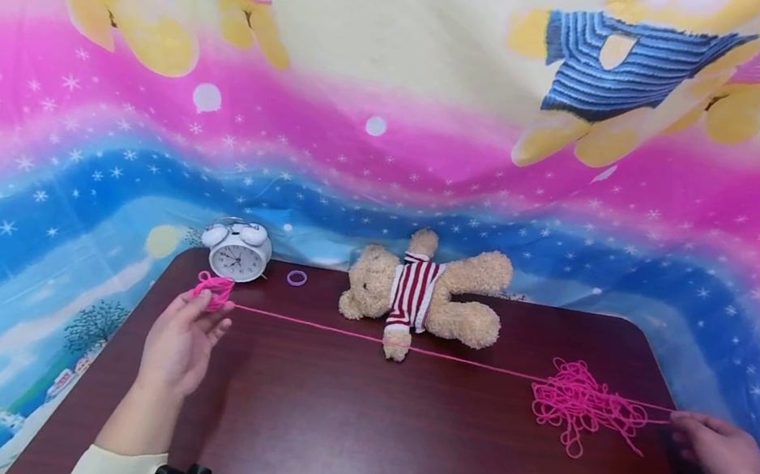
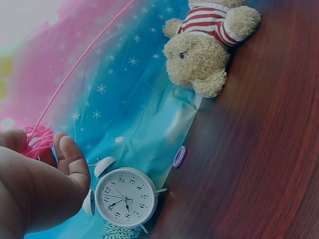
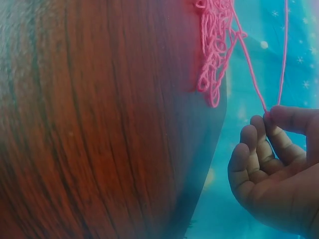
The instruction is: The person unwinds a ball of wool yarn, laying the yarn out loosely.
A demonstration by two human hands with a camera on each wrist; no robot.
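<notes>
Plainly, one strand of pink yarn (image 1: 336, 330) runs taut across the dark wooden table (image 1: 349, 445), stretched between two hands. The left hand (image 1: 182, 338), at the near left, curls its fingers round a small wound bundle of the yarn (image 1: 213, 290), which looks like the gathered end. The right hand (image 1: 723, 456), at the near right edge, pinches the strand between thumb and fingertips (image 3: 271, 119), seemingly to keep the line tight. Just left of that hand lies one loose tangle of yarn (image 1: 580, 402) on the table. The strand passes over the near paw of one teddy bear (image 1: 426, 293) in a red-and-white striped jumper, lying on its side at the far middle. To its left sit one purple hair tie (image 1: 297, 278) and one white twin-bell alarm clock (image 1: 237, 250), both clear of the yarn.
</notes>
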